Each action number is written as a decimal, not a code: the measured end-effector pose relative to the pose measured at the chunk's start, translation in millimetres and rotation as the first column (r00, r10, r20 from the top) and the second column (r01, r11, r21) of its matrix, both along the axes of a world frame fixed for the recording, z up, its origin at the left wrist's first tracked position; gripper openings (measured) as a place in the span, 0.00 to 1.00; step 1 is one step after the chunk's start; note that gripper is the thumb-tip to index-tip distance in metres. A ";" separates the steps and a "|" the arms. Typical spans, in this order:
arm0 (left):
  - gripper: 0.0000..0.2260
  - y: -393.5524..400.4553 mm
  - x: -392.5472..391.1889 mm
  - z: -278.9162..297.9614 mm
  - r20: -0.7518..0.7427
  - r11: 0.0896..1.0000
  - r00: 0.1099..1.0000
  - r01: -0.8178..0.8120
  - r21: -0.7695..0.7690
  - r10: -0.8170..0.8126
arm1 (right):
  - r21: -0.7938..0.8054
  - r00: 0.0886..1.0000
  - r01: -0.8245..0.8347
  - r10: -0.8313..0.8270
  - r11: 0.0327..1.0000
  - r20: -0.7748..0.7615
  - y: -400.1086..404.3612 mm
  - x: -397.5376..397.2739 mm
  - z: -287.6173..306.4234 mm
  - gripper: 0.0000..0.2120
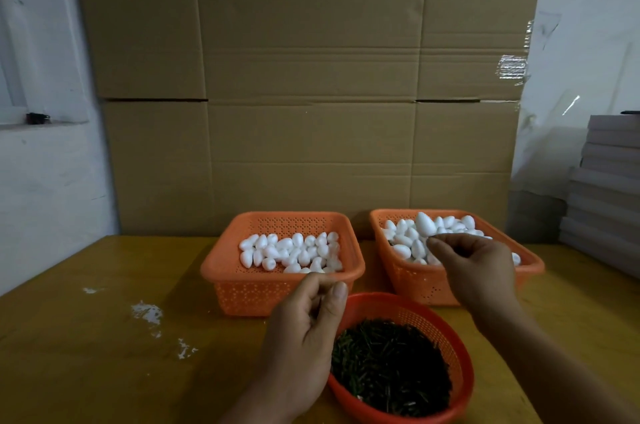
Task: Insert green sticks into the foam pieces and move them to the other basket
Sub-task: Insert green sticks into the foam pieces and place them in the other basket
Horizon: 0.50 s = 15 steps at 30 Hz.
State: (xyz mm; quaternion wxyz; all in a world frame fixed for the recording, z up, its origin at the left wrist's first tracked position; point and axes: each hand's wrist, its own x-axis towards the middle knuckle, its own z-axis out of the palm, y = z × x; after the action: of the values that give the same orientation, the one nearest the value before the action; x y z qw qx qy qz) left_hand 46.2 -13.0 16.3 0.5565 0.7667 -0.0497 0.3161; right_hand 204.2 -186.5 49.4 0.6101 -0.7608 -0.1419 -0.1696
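A person's two hands work above a yellow desk (pixel 86 347) set in front of a wall of flattened cardboard (pixel 304 77). Far to the left of the left hand, white crumbs (pixel 147 312) lie scattered on the desk.

The left hand (pixel 304 337) hovers with its fingers curled toward the thumb, just in front of the left basket (pixel 242 292). Whether anything is pinched between its fingertips cannot be told from this view. Beyond that hand, the left basket holds a layer of white foam pieces (pixel 291 252); no sticks can be made out in them.

Just to the right of the left hand and partly under it sits a round red bowl (pixel 460 354) heaped with dark green sticks (pixel 391 364).

Further right, the right hand (pixel 478 267) is raised over the right basket (pixel 415 285) and pinches one foam piece (pixel 425 224) between thumb and fingertips, holding it upright above the pile of foam pieces (pixel 405 240) still lying in that basket. To the far right of this hand, a stack of grey boards (pixel 606 188) stands at the desk's edge.

The step in hand appears to be the pick: a foam piece has been lifted from the right basket and awaits its stick. The next move likely calls for the left hand to bring a single green stick from the bowl, for the two hands to meet, and for the stick to be pushed straight into the foam's end without crushing the soft piece. The finished piece would then go into the left basket.
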 end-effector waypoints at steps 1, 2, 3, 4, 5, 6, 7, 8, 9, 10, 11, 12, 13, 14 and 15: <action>0.13 0.2 0.6 -0.6 0.001 1.000 1.000 -0.002 0.000 0.002 | -0.055 0.998 0.065 -0.064 0.996 0.009 -2.5 11.4 -1.2 0.03; 0.14 0.3 1.0 -1.2 0.001 1.000 1.000 -0.001 0.000 0.001 | -0.102 0.992 0.126 -0.125 0.987 0.019 -4.9 21.1 -1.8 0.03; 0.15 0.4 1.4 -1.9 -0.001 1.000 1.000 0.000 0.000 0.000 | -0.144 0.984 0.180 -0.178 0.973 0.026 -7.1 29.1 -2.1 0.04; 0.16 0.6 1.6 -2.9 -0.003 1.000 1.000 0.002 0.000 -0.002 | -0.181 0.974 0.224 -0.222 0.957 0.032 -8.9 35.7 -2.5 0.05; 0.16 0.8 1.9 -3.6 -0.006 1.000 1.000 0.003 -0.001 -0.003 | -0.215 0.964 0.265 -0.263 0.940 0.036 -10.3 42.0 -3.0 0.08; 0.16 1.2 1.8 -4.4 -0.010 1.000 1.000 0.005 0.001 -0.005 | -0.253 0.952 0.303 -0.303 0.919 0.042 -11.1 47.8 -3.8 0.10; 0.16 1.4 1.9 -4.7 -0.014 1.000 1.000 0.007 0.005 -0.007 | -0.298 0.938 0.343 -0.344 0.891 0.051 -11.3 52.2 -3.9 0.11; 0.16 1.7 1.7 -5.1 -0.018 1.000 1.000 0.009 0.008 -0.009 | -0.345 0.923 0.376 -0.379 0.860 0.061 -11.0 55.6 -3.8 0.11; 0.16 2.1 1.4 -5.1 -0.020 1.000 1.000 0.010 0.011 -0.010 | -0.386 0.913 0.395 -0.403 0.834 0.064 -10.1 57.7 -3.0 0.11; 0.15 2.4 1.1 -5.0 -0.021 1.000 1.000 0.008 0.012 -0.007 | -0.427 0.907 0.400 -0.416 0.811 0.060 -8.8 58.8 -2.2 0.12; 0.14 2.6 0.8 -4.6 -0.021 1.000 1.000 0.004 0.010 -0.003 | -0.472 0.904 0.397 -0.426 0.787 0.049 -7.8 59.2 -1.2 0.13; 0.12 2.5 0.4 -4.0 -0.020 1.000 1.000 0.001 0.006 -0.001 | -0.515 0.902 0.385 -0.429 0.766 0.035 -7.4 60.3 -0.6 0.14; 0.11 2.3 0.1 -3.3 -0.018 1.000 1.000 0.000 0.002 0.000 | -0.548 0.904 0.366 -0.427 0.752 0.018 -7.2 61.7 -0.3 0.14; 0.10 2.2 -0.1 -2.9 -0.017 1.000 1.000 -0.001 0.001 0.001 | -0.570 0.906 0.347 -0.422 0.745 0.000 -7.2 63.4 -0.4 0.14; 0.10 2.0 -0.1 -2.7 -0.017 1.000 1.000 -0.001 0.003 0.001 | -0.583 0.908 0.331 -0.418 0.742 -0.018 -7.4 64.6 -0.8 0.14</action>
State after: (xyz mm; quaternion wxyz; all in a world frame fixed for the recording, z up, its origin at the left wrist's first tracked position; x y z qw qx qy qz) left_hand 46.1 -11.0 13.6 0.5557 0.7702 -0.0448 0.3097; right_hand 268.8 -193.9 48.6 0.3179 -0.9303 0.0156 -0.1823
